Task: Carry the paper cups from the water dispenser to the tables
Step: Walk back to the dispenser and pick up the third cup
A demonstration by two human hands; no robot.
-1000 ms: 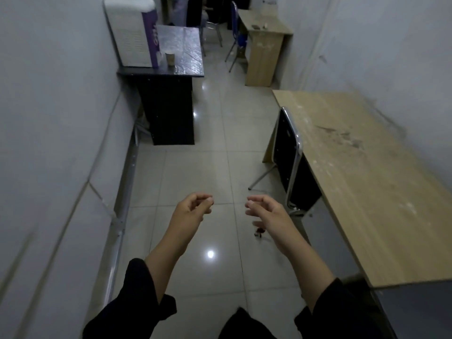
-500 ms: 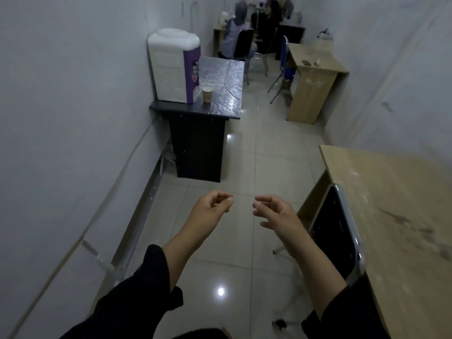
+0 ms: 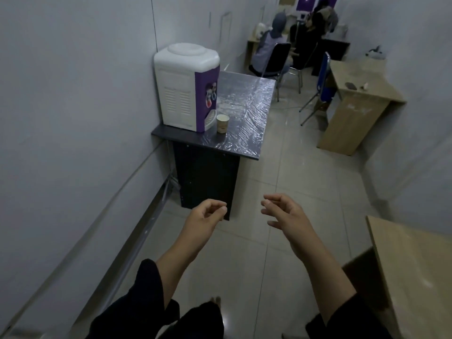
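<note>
A single paper cup [image 3: 222,123] stands upright on a dark table [image 3: 247,111] wrapped in clear plastic, right in front of a white and purple water dispenser [image 3: 186,86]. My left hand [image 3: 204,218] and my right hand [image 3: 286,216] are held out over the floor, well short of the dark table. Both hands hold nothing, with the fingers loosely curled and apart.
A wooden table [image 3: 413,272] is at my lower right and another wooden table [image 3: 359,94] stands against the right wall farther on, with a blue chair [image 3: 324,77] beside it. Two people [image 3: 271,47] sit at the far end. A grey wall runs along my left.
The view has moved forward down the corridor; the dispenser and cup are closer and larger. The near wooden table and its chair have slid out to the lower right. My hands stay empty.
</note>
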